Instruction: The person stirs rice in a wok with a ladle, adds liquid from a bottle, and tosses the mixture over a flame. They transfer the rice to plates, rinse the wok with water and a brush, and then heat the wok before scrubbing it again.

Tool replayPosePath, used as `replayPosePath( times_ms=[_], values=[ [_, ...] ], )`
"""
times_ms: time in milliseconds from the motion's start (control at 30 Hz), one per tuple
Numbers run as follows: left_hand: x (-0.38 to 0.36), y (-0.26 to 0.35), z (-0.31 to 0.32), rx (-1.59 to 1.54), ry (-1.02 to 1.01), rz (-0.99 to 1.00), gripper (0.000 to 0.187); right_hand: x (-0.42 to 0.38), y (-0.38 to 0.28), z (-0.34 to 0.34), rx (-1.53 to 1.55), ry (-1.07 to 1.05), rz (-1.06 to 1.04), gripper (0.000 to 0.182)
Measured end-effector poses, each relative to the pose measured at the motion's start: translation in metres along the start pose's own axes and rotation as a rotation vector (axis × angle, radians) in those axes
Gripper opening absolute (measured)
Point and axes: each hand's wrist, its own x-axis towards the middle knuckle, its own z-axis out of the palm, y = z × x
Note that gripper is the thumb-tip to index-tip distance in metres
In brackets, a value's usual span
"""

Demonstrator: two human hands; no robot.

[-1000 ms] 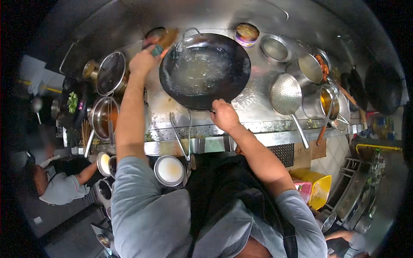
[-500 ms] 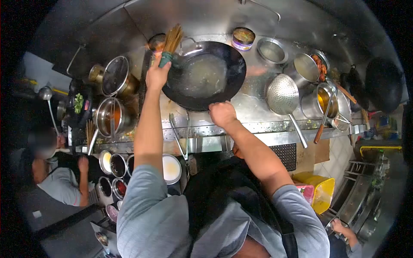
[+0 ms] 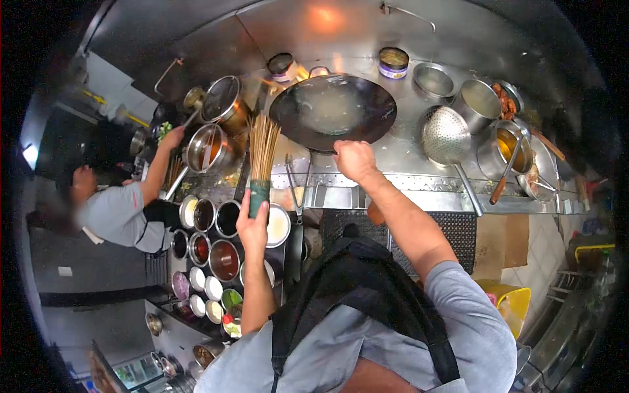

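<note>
My left hand (image 3: pixel 251 230) is closed around the green-wrapped grip of a bamboo wok brush (image 3: pixel 264 147). Its bristles point up, just left of the black wok (image 3: pixel 283 112) and apart from the cloudy water (image 3: pixel 331 112) inside. At the wok's near edge, my right hand (image 3: pixel 356 161) is closed on what seems to be its handle, which the fingers mostly hide. The wok sits on the steel range, with an orange flame showing behind its left side. Metal tongs (image 3: pixel 296 187) lie between my two hands.
To the right are a perforated strainer (image 3: pixel 445 134), a steel pot (image 3: pixel 477 105) and a pot of yellow liquid (image 3: pixel 501 154) with a ladle. Sauce containers (image 3: pixel 225 260) crowd the lower left. A co-worker (image 3: pixel 121 213) reaches toward the pots at left. An open can (image 3: pixel 393 63) stands behind.
My left hand has drawn the brush back from the wok's left rim toward my body. The right hand stays at the wok's near edge. The co-worker at left has stretched an arm forward.
</note>
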Motion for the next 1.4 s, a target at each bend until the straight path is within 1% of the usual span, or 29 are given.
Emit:
replayPosePath(
  times_ms=[33, 100, 167, 233, 333, 367, 433, 500, 533, 600, 633, 667, 733, 767, 800, 867, 900, 967, 1000, 1067, 1100, 1133, 1200, 1233, 1267, 1300, 1333, 1367, 1400],
  values=[
    [-0.013, -0.003, -0.007, 0.01, 0.007, 0.002, 0.052, -0.004, -0.002, -0.003, 0.048, 0.046, -0.01, 0.019],
    [-0.034, -0.012, -0.019, -0.054, 0.081, -0.019, 0.051, -0.008, -0.007, -0.007, 0.085, 0.08, 0.005, 0.018],
    [-0.045, -0.022, -0.028, -0.046, 0.098, -0.016, 0.051, -0.011, -0.014, -0.012, 0.133, 0.147, 0.049, 0.02],
    [-0.055, -0.03, -0.035, -0.054, 0.101, -0.022, 0.051, -0.012, -0.016, -0.011, 0.146, 0.163, 0.058, 0.021],
    [-0.063, -0.032, -0.036, -0.038, 0.111, 0.009, 0.05, -0.016, -0.019, -0.013, 0.16, 0.19, 0.074, 0.024],
    [-0.065, -0.027, -0.034, -0.031, 0.105, 0.014, 0.05, -0.019, -0.022, -0.017, 0.18, 0.189, 0.111, 0.024],
    [-0.06, -0.039, -0.031, -0.061, 0.099, 0.02, 0.05, -0.024, -0.028, -0.02, 0.194, 0.188, 0.151, 0.023],
    [-0.055, -0.04, -0.025, -0.088, 0.082, 0.02, 0.051, -0.028, -0.031, -0.021, 0.24, 0.263, 0.213, 0.024],
    [-0.049, -0.043, -0.022, -0.095, 0.072, 0.019, 0.051, -0.03, -0.032, -0.022, 0.23, 0.265, 0.219, 0.024],
    [-0.032, -0.056, -0.016, -0.055, 0.043, -0.015, 0.052, -0.031, -0.033, -0.023, 0.297, 0.366, 0.241, 0.024],
    [-0.02, -0.072, -0.011, -0.038, 0.047, 0.021, 0.052, -0.03, -0.033, -0.026, 0.312, 0.397, 0.258, 0.025],
    [-0.011, -0.067, -0.007, -0.045, 0.031, 0.023, 0.052, -0.029, -0.033, -0.029, 0.299, 0.403, 0.27, 0.025],
    [0.01, -0.057, 0.005, 0.023, -0.039, -0.12, 0.057, -0.026, -0.032, -0.035, 0.402, 0.384, 0.367, 0.026],
    [0.027, -0.08, 0.013, -0.024, -0.049, -0.11, 0.058, -0.025, -0.031, -0.036, 0.386, 0.391, 0.381, 0.026],
    [0.042, -0.082, 0.018, 0.106, -0.087, -0.158, 0.056, -0.022, -0.031, -0.036, 0.438, 0.419, 0.41, 0.026],
    [0.085, -0.147, 0.036, 0.465, -0.022, 0.125, 0.058, -0.017, -0.03, -0.037, 0.474, 0.451, 0.448, 0.026],
    [0.099, -0.149, 0.043, 0.456, -0.038, 0.126, 0.058, -0.014, -0.03, -0.036, 0.523, 0.478, 0.472, 0.025],
    [0.125, -0.155, 0.061, 0.639, -0.228, -0.101, 0.07, -0.009, -0.029, -0.036, 0.595, 0.52, 0.51, 0.023],
    [0.135, -0.159, 0.068, 0.631, -0.242, -0.101, 0.07, -0.006, -0.028, -0.037, 0.581, 0.52, 0.518, 0.023],
    [0.156, -0.172, 0.082, 0.842, -0.495, -0.312, 0.084, -0.002, -0.029, -0.04, 0.699, 0.528, 0.554, 0.023],
    [0.162, -0.181, 0.087, 0.897, -0.584, -0.28, 0.09, 0.0, -0.031, -0.043, 0.687, 0.53, 0.562, 0.023],
    [0.165, -0.191, 0.09, 0.893, -0.597, -0.276, 0.09, 0.003, -0.033, -0.045, 0.7, 0.538, 0.572, 0.023],
    [0.165, -0.176, 0.092, 0.807, -0.735, -0.364, 0.092, 0.009, -0.039, -0.046, 0.707, 0.549, 0.589, 0.023],
    [0.171, -0.2, 0.097, 0.944, -0.758, -0.274, 0.093, 0.013, -0.042, -0.045, 0.653, 0.537, 0.564, 0.022],
    [0.17, -0.182, 0.096, 0.943, -0.769, -0.27, 0.093, 0.015, -0.045, -0.043, 0.599, 0.524, 0.541, 0.022],
    [0.167, -0.145, 0.09, 0.92, -0.83, -0.326, 0.091, 0.017, -0.045, -0.035, 0.578, 0.534, 0.451, 0.023],
    [0.169, -0.124, 0.089, 0.895, -0.888, -0.38, 0.089, 0.019, -0.047, -0.03, 0.483, 0.462, 0.441, 0.024],
    [0.169, -0.131, 0.088, 0.832, -0.802, -0.356, 0.077, 0.022, -0.049, -0.024, 0.367, 0.456, 0.347, 0.024],
    [0.171, -0.139, 0.084, 0.83, -0.805, -0.35, 0.077, 0.024, -0.048, -0.018, 0.253, 0.445, 0.252, 0.025]
  ],
)
